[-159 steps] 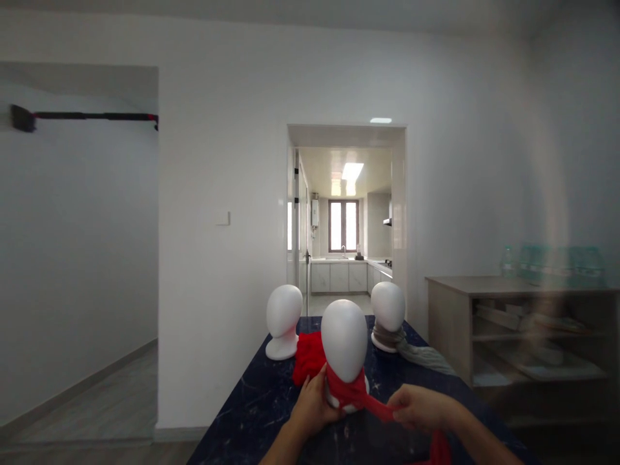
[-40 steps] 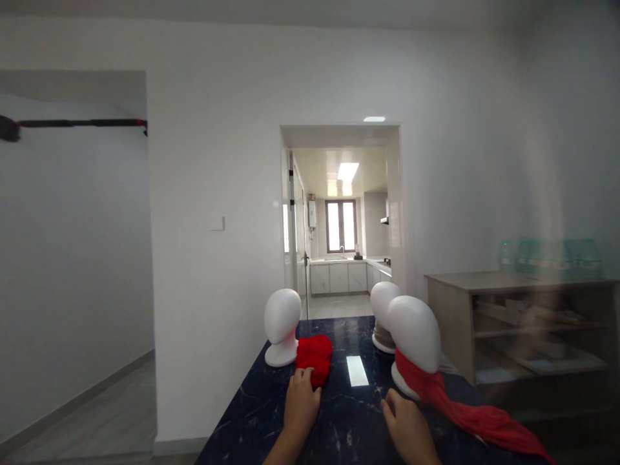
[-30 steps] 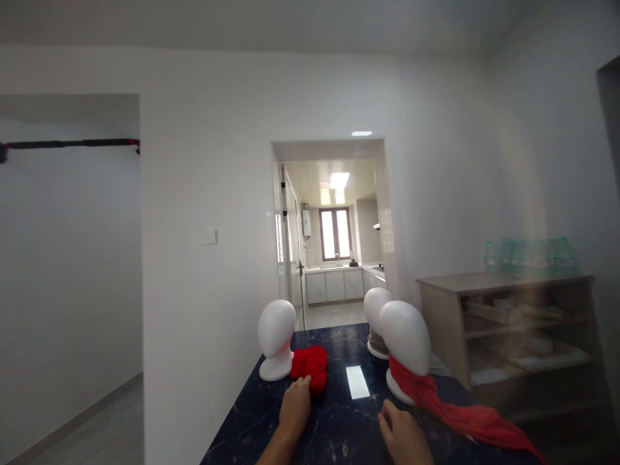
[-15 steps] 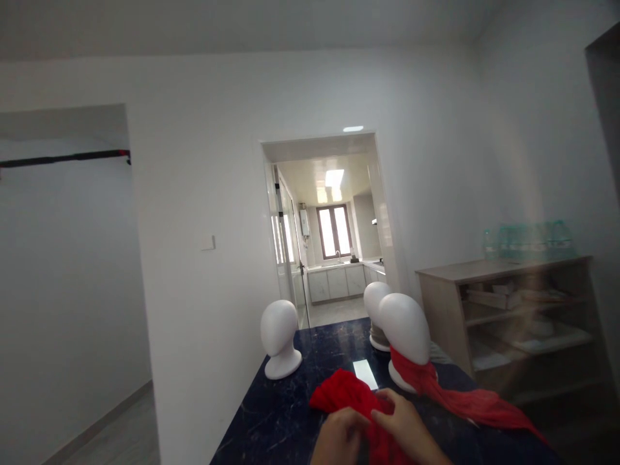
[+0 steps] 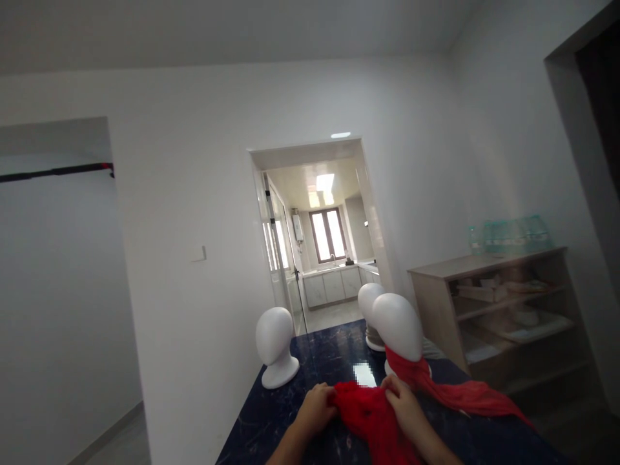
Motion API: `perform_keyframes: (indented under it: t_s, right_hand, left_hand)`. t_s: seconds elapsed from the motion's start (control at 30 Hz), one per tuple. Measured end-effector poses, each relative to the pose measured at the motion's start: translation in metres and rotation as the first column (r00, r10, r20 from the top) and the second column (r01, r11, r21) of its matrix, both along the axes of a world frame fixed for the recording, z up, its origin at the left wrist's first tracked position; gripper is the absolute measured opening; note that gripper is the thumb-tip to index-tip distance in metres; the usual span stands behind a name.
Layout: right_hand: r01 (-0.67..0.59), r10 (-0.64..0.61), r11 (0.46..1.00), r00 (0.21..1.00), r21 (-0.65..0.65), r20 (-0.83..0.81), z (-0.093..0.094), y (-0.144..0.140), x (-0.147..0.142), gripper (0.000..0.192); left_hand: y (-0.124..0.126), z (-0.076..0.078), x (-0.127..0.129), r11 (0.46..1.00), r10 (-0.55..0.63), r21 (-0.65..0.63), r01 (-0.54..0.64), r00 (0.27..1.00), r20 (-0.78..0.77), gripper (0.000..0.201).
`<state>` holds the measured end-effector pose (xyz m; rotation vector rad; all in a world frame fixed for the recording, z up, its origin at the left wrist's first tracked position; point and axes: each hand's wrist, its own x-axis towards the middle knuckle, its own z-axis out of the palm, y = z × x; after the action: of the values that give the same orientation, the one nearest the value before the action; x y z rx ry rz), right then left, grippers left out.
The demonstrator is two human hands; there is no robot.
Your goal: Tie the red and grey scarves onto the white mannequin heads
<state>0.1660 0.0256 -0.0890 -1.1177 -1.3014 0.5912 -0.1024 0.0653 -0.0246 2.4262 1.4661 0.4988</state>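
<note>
Red scarf (image 5: 364,411) | pinching far edge with fingers (image 5: 324,390) of left hand (image 5: 314,407) and right hand (image 5: 403,400) | over dark-blue tabletop (image 5: 322,355), near scarf-wrapped mannequin head (image 5: 398,326)

We can read no words, brands, numbers or signs here; the pale labels (image 5: 519,241) on the green bottles (image 5: 535,227) atop the cabinet (image 5: 430,287) are too small and blurred for us.

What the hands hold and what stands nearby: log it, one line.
left hand: grips bright red scarf; right hand: grips same scarf; left mannequin head: bare; front right mannequin head: wearing coral scarf
</note>
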Motion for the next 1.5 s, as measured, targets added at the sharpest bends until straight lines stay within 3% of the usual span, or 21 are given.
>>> perform_keyframes:
  t_s: [0.1,0.17,0.33,0.43,0.5,0.57,0.63,0.7,0.8,1.03,1.3,1.5]
  right_hand:
    - [0.12,-0.121,0.993,0.984,0.012,0.135,0.001,-0.004,0.002,0.022]
    - [0.123,-0.13,0.991,0.977,0.05,0.168,0.005,-0.009,0.001,0.032]
    - [-0.092,0.076,0.995,0.964,0.049,0.256,0.016,-0.028,-0.014,0.051]
    - [-0.146,0.142,0.989,0.907,-0.018,0.397,0.029,-0.032,-0.033,0.078]
    - [-0.163,0.176,0.984,0.908,-0.066,0.38,0.043,-0.029,-0.043,0.066]
    - [-0.166,0.188,0.98,0.949,-0.106,0.254,0.059,-0.022,-0.047,0.035]
    - [-0.163,0.179,0.978,0.977,-0.134,0.118,0.075,-0.014,-0.043,0.019]
    - [-0.183,0.193,0.971,0.98,-0.156,0.047,0.089,-0.009,-0.033,0.019]
    - [-0.273,0.274,0.945,0.961,-0.178,-0.016,0.106,-0.011,-0.016,0.018]
    - [-0.486,0.504,0.845,0.863,-0.224,0.03,0.154,-0.027,0.015,0.016]
    - [-0.464,0.503,0.854,0.852,-0.236,0.145,0.215,-0.03,0.047,0.012]
    - [-0.419,0.472,0.874,0.852,-0.246,0.226,0.239,-0.043,0.074,0.012]
  left_hand:
    - [-0.005,0.007,0.007,0.998,-0.011,0.064,0.007,0.998,0.054,0.012]
    - [-0.01,0.012,0.009,0.996,-0.044,0.082,0.035,0.993,0.112,0.008]
    - [-0.026,0.024,0.018,0.994,-0.105,0.019,0.103,0.966,0.235,0.005]
    - [-0.034,0.03,0.027,0.991,-0.124,-0.018,0.133,0.958,0.257,0.009]
    - [-0.038,0.037,0.032,0.989,-0.133,-0.032,0.147,0.953,0.273,0.014]
    - [-0.041,0.047,0.032,0.989,-0.129,-0.043,0.144,0.959,0.254,0.024]
    - [-0.044,0.059,0.026,0.988,-0.136,-0.041,0.147,0.971,0.197,0.037]
    - [-0.046,0.07,0.016,0.986,-0.157,-0.04,0.164,0.976,0.149,0.037]
    - [-0.044,0.084,0.0,0.977,-0.163,-0.103,0.184,0.969,0.185,0.021]
    - [-0.035,0.121,-0.017,0.959,-0.157,-0.177,0.222,0.934,0.322,0.02]
    - [-0.036,0.171,-0.044,0.966,-0.146,-0.137,0.221,0.898,0.415,0.021]
    - [-0.054,0.183,-0.073,0.974,-0.097,-0.161,0.16,0.935,0.342,0.02]
